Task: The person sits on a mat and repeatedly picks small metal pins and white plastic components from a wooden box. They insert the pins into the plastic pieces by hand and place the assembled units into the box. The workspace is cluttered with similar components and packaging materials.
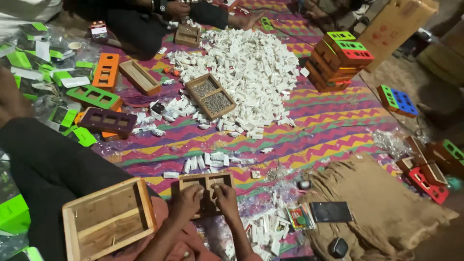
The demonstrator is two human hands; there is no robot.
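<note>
A small wooden tray (206, 182) lies before the parts heap (241, 72) (mat (328, 130) beneath both).

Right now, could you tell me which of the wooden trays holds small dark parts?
The two-compartment wooden tray at the edge of the white pile; the open box beside the left hand shows bare wood.

A small wooden frame (207, 186) with two square openings is lying flat on the zigzag-patterned mat, its near edge being pressed by fingers (218, 189).

Both forearms are reaching forward, close together; the left hand (187, 199) and right hand (225, 197) are resting side by side, fingers curling down, knuckles up.
</note>
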